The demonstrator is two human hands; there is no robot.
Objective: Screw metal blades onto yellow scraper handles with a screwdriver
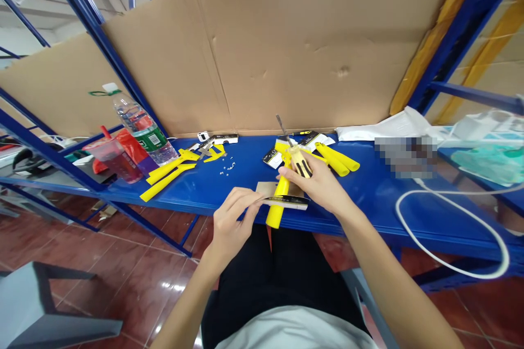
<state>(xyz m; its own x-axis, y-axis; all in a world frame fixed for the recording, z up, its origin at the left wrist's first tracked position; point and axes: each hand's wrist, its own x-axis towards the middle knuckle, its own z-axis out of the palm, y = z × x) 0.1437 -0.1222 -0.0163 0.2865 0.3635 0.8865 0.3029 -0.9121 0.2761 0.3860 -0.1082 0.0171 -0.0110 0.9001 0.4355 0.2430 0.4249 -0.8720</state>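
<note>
My left hand (235, 221) pinches the edge of a thin black-and-white card (292, 203), which lies across a yellow tubular handle (275, 217) at the front of the blue bench. My right hand (325, 182) is closed around a screwdriver (302, 163) with a cream-and-black handle, its blade pointing up and away. The fingers of that same hand also rest on the upper part of the yellow handle. Whatever the handle joins to is partly hidden by the hand and screwdriver. A brown cardboard-like piece (265, 188) lies beneath the card.
Two yellow tubular handles (338, 159) lie right of my hands. Yellow-handled parts (170, 174) and small scattered bits (227, 168) are to the left. A water bottle (143, 125) and pink cup (118, 158) stand farther left. A white cable (450, 199) loops at right.
</note>
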